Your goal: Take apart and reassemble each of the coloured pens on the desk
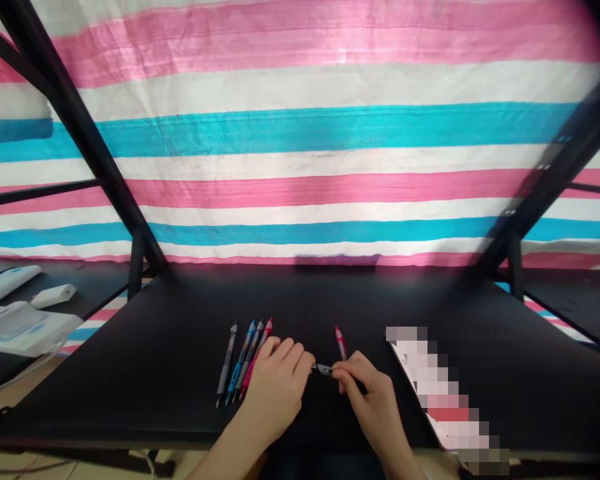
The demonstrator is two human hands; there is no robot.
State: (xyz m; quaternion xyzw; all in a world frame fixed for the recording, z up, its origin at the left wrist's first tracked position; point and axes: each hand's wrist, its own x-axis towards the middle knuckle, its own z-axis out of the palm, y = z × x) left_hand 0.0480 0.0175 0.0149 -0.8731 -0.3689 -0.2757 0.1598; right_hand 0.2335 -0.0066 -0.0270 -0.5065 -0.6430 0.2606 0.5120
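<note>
Between my two hands a dark pen part with a clear, greyish section (324,369) is held nearly level above the black table. My left hand (284,373) has its fingers closed on the left end, and my right hand (365,387) pinches the right end. Left of my left hand lie a grey pen (227,367), a blue pen (240,363), a dark grey pen (251,360) and a pink-red pen (263,343), side by side. A red pen (341,341) lies just beyond my right hand, its lower end hidden.
A pixelated pale and red item (440,393) lies at the right of the black table (180,320). Black frame bars (100,160) rise on both sides before a striped sheet (320,127). White devices with cables (30,330) are at the far left.
</note>
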